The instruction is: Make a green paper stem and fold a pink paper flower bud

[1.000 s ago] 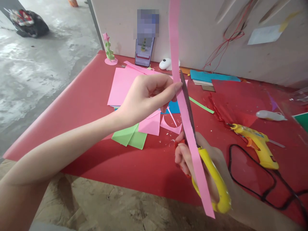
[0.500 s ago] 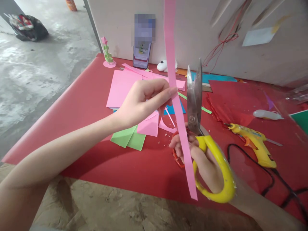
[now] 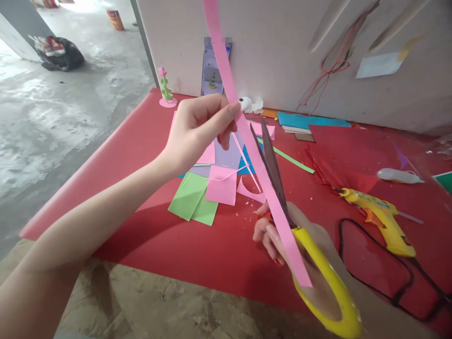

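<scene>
My left hand [image 3: 205, 127] pinches a long pink paper strip [image 3: 252, 146] between thumb and fingers. The strip slants from the top of the view down to the right, its lower end in front of my right hand. My right hand [image 3: 282, 230] is closed on a pair of scissors [image 3: 325, 278] with a yellow handle loop and a red one partly hidden. Their dark blades point up behind the strip, slightly apart at the tips. Beneath the hands lie pink paper pieces [image 3: 221, 186], green paper pieces [image 3: 189, 195] and a thin green strip [image 3: 294, 160].
A yellow glue gun [image 3: 383, 216] with a black cord lies at the right, near a small white bottle [image 3: 399, 175]. A phone [image 3: 212, 70] leans on the back wall. At the far left corner stands a paper flower [image 3: 165, 87] on the red table covering [image 3: 134, 141].
The view has shifted slightly. My left hand has moved up and left, tilting the strip more. The scissors have come lower and turned, with their blades leaning left behind the strip.
</scene>
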{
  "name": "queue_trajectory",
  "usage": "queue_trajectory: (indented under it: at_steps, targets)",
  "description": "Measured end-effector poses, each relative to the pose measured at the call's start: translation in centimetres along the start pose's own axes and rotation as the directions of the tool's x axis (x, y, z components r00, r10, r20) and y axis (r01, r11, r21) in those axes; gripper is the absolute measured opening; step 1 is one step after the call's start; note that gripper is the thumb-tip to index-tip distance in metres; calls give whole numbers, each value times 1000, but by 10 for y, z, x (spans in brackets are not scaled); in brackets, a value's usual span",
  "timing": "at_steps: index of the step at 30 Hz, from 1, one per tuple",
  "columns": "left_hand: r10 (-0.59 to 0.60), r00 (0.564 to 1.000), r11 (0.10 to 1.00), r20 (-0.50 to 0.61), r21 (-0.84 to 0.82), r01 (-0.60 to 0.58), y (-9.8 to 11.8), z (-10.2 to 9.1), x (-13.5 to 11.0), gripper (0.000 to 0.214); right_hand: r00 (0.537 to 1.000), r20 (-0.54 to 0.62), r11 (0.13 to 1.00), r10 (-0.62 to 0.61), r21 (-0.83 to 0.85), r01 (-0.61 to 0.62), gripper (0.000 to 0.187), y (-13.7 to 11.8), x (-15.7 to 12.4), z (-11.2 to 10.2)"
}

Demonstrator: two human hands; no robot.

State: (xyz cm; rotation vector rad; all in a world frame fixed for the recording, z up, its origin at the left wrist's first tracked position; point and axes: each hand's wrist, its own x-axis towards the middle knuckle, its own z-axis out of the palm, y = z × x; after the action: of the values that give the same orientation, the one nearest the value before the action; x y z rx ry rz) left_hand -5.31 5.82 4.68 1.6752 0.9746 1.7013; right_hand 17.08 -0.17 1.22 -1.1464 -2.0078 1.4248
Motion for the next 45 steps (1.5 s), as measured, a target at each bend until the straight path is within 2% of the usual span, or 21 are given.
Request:
queue_trajectory:
  at_steps: [10,12,14,16,17,18,23,25,27,30,34,36,38,41,45]
  targets:
    - [17,1000,999,-7,35,-17,-3,-2,2,35,999,17,999,42,16,-42,26,-6,2,-2]
    - [26,1000,999,6,28,-26,-3,-2,2,35,998,-20,998,67,-11,-67,31,-4,3,-3]
    - [28,1000,999,11,21,-29,-3,-2,2,35,994,-89,989,60,-133,-71,39,-2,8,-9]
    - [11,1000,999,9,36,-11,-2,-2,1,36,987,-160,926,33,-367,-90,43,0,18,-19]
    - [-9,1000,999,10,50,9,-2,-1,1,36,976,-214,846,38,-512,-145,41,1,24,-25]
    - [-37,999,997,11,66,36,-2,-1,0,36,967,-248,795,58,-575,-194,36,3,31,-32]
    - [-222,972,974,76,74,216,-9,2,-3,32,911,-371,581,179,-707,-402,20,16,63,-55]
    - [-287,951,958,111,36,285,-15,2,-4,30,900,-367,533,236,-726,-436,20,21,69,-58]
    - [-335,933,942,133,13,336,-21,3,-5,29,893,-356,522,277,-724,-451,21,24,71,-60]
    - [-369,916,929,161,17,371,-28,3,-6,30,906,-345,588,247,-689,-423,20,24,69,-62]
    - [-399,897,915,191,17,404,-31,4,-8,32,956,-278,809,92,-538,-234,25,12,61,-59]
    - [-410,890,910,198,18,415,-32,5,-9,34,986,-149,920,78,-370,-129,29,5,57,-50]
    - [-421,884,905,203,21,426,-31,6,-10,35,995,28,982,96,-164,-90,34,2,52,-38]
    - [-436,875,897,209,30,440,-29,8,-10,35,970,217,988,111,82,-131,42,2,47,-20]
    - [-455,865,888,210,34,459,-29,10,-11,35,951,276,944,138,253,-210,45,6,46,-11]
